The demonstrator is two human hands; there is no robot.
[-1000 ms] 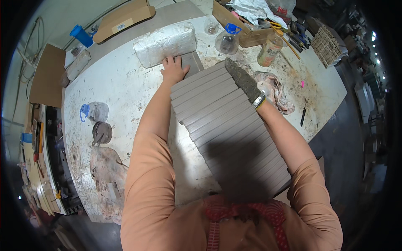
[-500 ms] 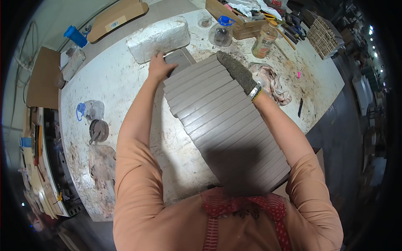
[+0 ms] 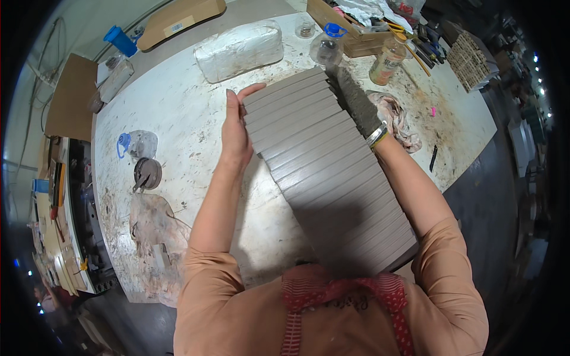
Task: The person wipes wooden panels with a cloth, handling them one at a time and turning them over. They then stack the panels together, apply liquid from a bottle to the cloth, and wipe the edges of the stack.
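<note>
A long row of flat grey tiles (image 3: 326, 160), overlapping face to face, slants from the far side of the table back to my chest. My left hand (image 3: 235, 133) presses against the left side of its far end, thumb raised and one finger reaching along the end. The other left fingers are hidden behind the tiles. Along the right side of the row lies my right hand (image 3: 359, 104) in a dark, dirty glove, supporting it; its fingertips are partly hidden. Just beyond the far end sits a white wrapped block (image 3: 240, 52).
A blue-capped plastic jug (image 3: 328, 46), a drink bottle (image 3: 388, 59) and a crumpled rag (image 3: 395, 121) stand or lie right of the row. Left are a clear container with a blue cap (image 3: 142, 144), a round dark dish (image 3: 148, 173) and a stained cloth (image 3: 155, 219).
My left hand has drawn back from beside the white block to the row's end. The grey pieces that lay by the block are now up against the row.
</note>
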